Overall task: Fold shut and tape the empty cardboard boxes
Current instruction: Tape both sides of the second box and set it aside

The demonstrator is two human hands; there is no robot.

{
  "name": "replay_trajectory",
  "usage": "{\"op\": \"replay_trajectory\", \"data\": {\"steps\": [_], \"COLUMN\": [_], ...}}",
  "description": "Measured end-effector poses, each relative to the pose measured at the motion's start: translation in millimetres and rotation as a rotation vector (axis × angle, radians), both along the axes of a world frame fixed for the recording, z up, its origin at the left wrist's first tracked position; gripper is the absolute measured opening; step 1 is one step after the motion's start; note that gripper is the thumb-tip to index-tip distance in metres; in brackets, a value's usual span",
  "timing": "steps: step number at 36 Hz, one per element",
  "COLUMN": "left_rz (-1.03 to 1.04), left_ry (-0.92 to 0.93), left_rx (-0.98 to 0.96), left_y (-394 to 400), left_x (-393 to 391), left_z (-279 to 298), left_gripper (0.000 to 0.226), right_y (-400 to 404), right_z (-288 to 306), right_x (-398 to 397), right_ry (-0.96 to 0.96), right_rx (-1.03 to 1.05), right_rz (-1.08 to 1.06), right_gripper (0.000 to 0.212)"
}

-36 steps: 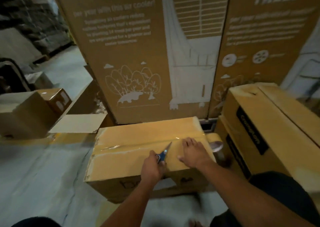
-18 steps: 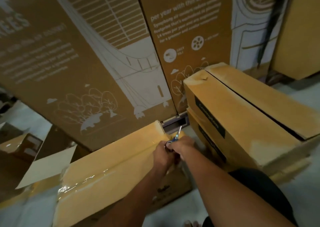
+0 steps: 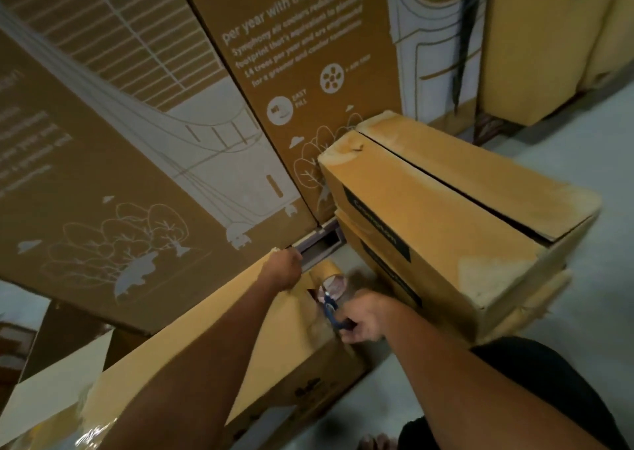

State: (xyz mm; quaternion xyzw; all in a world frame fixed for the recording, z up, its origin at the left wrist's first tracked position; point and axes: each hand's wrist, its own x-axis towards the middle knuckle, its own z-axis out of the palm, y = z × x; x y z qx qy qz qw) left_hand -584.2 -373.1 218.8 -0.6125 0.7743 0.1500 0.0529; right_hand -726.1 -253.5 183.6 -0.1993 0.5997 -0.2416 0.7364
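- Your right hand point(image 3: 363, 317) reached in from the lower right, fingers curled around the blue handles of a pair of scissors point(image 3: 331, 309); the blades pointed up toward the tape roll point(image 3: 327, 276).
- Your left hand point(image 3: 281, 271) stretched farther forward along the cardboard box point(image 3: 212, 353), its fingers bent over the box's far top corner and gripping that edge.
- The box lay on the floor point(image 3: 590, 271) directly in front of you, beneath both forearms. Its top flaps were folded down, and glossy clear tape point(image 3: 92, 436) showed wrinkled highlights at the near left end of the top.
- The tape roll, tan with a shiny core, sat just past the box's right end, between that end and the stacked boxes point(image 3: 446, 230). Whether a strip ran from the roll to the box could not be told, as this area was blurred.
- The stacked boxes stood to your right: two plain cartons, one on the other, each with a dark label on its side; the top carton's flaps met along a dark open seam.
- Behind everything, tall printed cartons point(image 3: 137, 140) formed a wall, bearing white drawings of trees, a cooler and lines of text.
- The floor was pale grey and smooth; further plain cartons point(image 3: 549, 37) stood at the far right.
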Motion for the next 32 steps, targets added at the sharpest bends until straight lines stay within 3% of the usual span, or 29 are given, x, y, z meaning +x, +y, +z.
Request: {"op": "replay_trajectory", "data": {"steps": [2,4,6,9,15,22,32], "left_rz": [-0.108,-0.134,-0.151,-0.178,-0.171,-0.219,-0.145], "left_ry": [-0.274,-0.493,-0.569,-0.548,-0.516,-0.556,-0.411], "left_rx": [0.105,0.178,0.278,0.407,0.406,0.447,0.472], "left_y": [-20,-42,-64,-77,-84,-97,-99], "left_x": [-9,-16,-20,-23,-24,-26,-18], "left_z": [-3,-9,-18,-25,-34,-35,-50], "left_gripper": [0.025,0.044,0.064,0.069,0.065,0.060,0.045], "right_y": [10,15,14,5,-9,-16,-8], "right_z": [-3,-5,-3,-7,-20,-22,-29], "right_x": [-9,-20,-28,-33,-33,-39,-35], "right_ry": [-0.044,-0.103,-0.202,-0.319,-0.438,-0.451,-0.404], "right_rx": [0.072,0.112,0.163,0.170,0.135,0.142,0.100], "right_rz": [0.065,0.135,0.184,0.273,0.268,0.264,0.295], "right_gripper": [0.003,0.013,0.023,0.033,0.041,0.041,0.045]}}
